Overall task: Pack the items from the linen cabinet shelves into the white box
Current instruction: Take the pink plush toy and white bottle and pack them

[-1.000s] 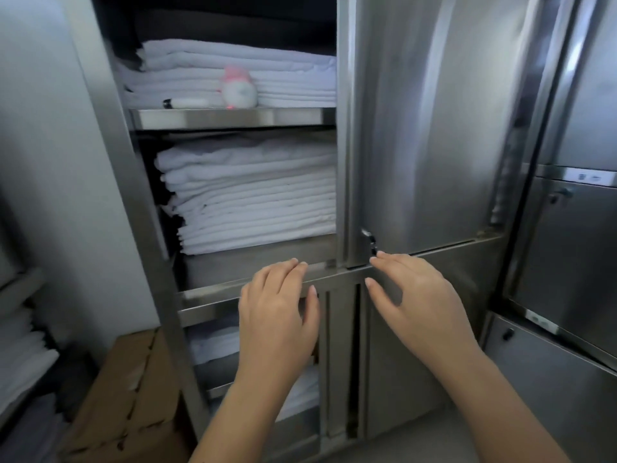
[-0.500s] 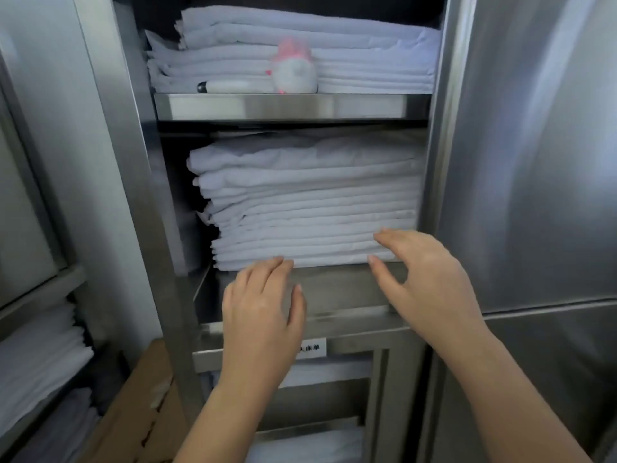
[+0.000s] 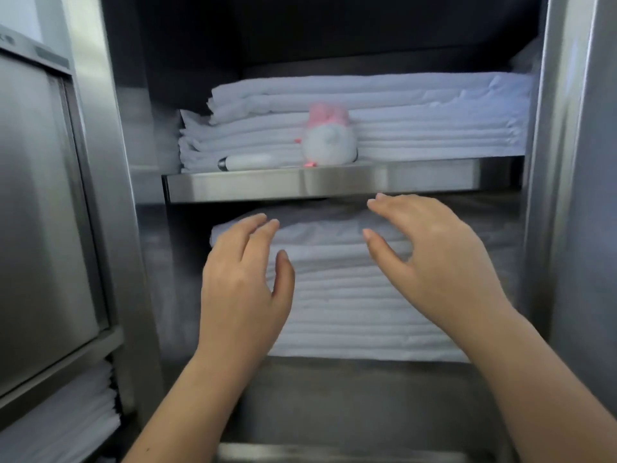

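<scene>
An open steel linen cabinet fills the view. On its upper shelf [image 3: 334, 183] lies a stack of folded white sheets [image 3: 417, 118], with a small white-and-pink plush toy [image 3: 329, 138] and a white tube-shaped item with a dark cap [image 3: 253, 161] at the shelf's front edge. A taller stack of folded white linens [image 3: 350, 312] sits on the shelf below. My left hand [image 3: 243, 279] and my right hand [image 3: 430, 259] are raised in front of this lower stack, fingers apart, holding nothing. The white box is out of sight.
A closed steel door panel [image 3: 43, 212] stands at the left, with more folded white linen [image 3: 63, 422] on a shelf under it. The cabinet's steel side post [image 3: 567, 195] bounds the opening at the right.
The view has come closer and higher on the cabinet. Both hands have risen from the lower shelf's front edge to the top of the lower linen stack, just under the upper shelf.
</scene>
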Demonstrator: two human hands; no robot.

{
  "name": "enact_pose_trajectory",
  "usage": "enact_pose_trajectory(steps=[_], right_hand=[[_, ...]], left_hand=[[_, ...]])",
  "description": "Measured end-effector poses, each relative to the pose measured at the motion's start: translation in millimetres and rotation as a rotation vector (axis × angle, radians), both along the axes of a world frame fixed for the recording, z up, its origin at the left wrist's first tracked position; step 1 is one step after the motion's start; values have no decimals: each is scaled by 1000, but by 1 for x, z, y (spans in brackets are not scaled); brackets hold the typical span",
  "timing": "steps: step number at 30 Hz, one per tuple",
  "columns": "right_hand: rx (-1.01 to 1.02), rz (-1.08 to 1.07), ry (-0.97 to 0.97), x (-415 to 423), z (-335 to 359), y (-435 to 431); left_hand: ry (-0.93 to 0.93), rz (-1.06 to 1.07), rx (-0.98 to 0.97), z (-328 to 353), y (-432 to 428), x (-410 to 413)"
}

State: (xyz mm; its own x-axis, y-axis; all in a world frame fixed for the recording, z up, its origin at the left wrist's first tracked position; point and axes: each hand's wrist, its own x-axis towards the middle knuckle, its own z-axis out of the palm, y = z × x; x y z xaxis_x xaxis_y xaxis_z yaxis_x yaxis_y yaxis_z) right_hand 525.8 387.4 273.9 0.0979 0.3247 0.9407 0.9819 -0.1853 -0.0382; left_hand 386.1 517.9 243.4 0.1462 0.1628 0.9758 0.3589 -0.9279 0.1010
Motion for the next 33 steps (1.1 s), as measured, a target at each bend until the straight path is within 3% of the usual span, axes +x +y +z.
enact_pose_trajectory(steps=[8, 15, 23, 33], right_hand=[[-25, 53, -27, 8, 56, 34], [-72, 47, 18, 41, 101, 82], [-219, 70, 29, 68, 125, 117], [-375, 195, 212, 76, 135, 130]], left_hand=[[2, -72, 22, 61, 60, 10], [157, -143, -33, 107, 103, 18], [393, -224, -328, 141, 142, 16], [529, -254, -406, 145, 142, 19]])
